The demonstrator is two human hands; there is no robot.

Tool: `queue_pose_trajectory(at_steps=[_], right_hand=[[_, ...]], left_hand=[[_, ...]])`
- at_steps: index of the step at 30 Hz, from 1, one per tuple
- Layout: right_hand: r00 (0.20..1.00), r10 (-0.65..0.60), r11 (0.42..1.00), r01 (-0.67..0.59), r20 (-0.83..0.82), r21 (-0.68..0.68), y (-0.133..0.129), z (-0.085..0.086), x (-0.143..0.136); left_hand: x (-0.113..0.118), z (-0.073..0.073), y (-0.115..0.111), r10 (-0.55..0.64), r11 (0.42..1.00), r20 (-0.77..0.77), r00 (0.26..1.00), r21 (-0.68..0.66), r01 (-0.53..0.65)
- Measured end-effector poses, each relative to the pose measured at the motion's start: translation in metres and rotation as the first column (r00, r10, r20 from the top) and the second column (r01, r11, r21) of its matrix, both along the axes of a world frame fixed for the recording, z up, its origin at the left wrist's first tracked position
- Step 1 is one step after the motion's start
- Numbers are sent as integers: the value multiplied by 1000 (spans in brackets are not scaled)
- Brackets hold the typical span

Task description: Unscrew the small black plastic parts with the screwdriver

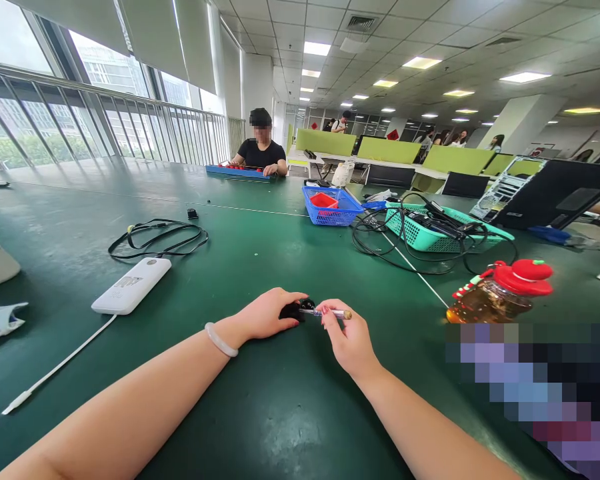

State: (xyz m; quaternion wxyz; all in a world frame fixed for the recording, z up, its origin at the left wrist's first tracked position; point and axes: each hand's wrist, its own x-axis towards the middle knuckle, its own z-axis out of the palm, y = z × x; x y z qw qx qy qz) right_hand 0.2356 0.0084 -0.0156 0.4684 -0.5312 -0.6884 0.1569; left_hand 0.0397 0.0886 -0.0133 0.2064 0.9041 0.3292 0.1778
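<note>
My left hand, with a pale bangle on its wrist, is closed around a small black glossy object low over the green table. Its fingers cover much of that object, so I cannot make out its kind. Between the thumb and fingers of my right hand is a slim small screwdriver with a gold-coloured end. It lies nearly level, its thin tip pointing left and meeting the black object.
Left are a white power bank and a coiled black cable. A blue basket, a green basket of cables and a red-lidded bottle stand right. Across the table, a person works at a blue tray.
</note>
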Motion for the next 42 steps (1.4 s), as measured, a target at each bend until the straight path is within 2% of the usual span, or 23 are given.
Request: queue_pose_trajectory(at_steps=[7, 13, 18, 21, 24, 27, 30, 32, 35, 40, 42], right_hand=[[999, 36, 999, -36, 39, 22, 1, 1, -4], [998, 49, 999, -48, 31, -7, 1, 4, -3], [996, 68, 994, -63, -53, 92, -3, 3, 0], [986, 68, 980, -38, -152, 194, -7, 0, 2], [982, 22, 970, 25, -189, 240, -7, -2, 3], [985, -44, 979, 77, -169, 188, -4, -3, 2], [983, -99, 986, 118, -156, 115, 2, -3, 2], [979, -123, 987, 138, -162, 82, 5, -3, 3], [979, -128, 989, 138, -159, 57, 8, -5, 3], [986, -114, 992, 120, -124, 42, 9, -6, 2], [987, -113, 992, 118, -117, 43, 9, -6, 2]], left_hand=[[-1, -2, -1, -56, 998, 56, 997, 45, 54], [-1, 4, -4, -69, 995, 118, 991, 83, 60], [-1, 7, -6, -69, 991, 137, 988, 124, 52], [0, 6, -5, -26, 988, 144, 989, 154, 3], [1, 3, -3, 93, 971, 167, 982, 205, -127], [1, 0, 1, 248, 932, 125, 961, 241, -272], [0, -1, 2, 357, 907, -29, 934, 251, -339], [-1, -1, 2, 381, 904, -107, 918, 250, -347], [-1, -1, -1, 374, 907, -144, 916, 261, -330], [2, 1, -3, 414, 890, -112, 903, 258, -376], [3, 1, -4, 384, 901, -62, 921, 243, -359]])
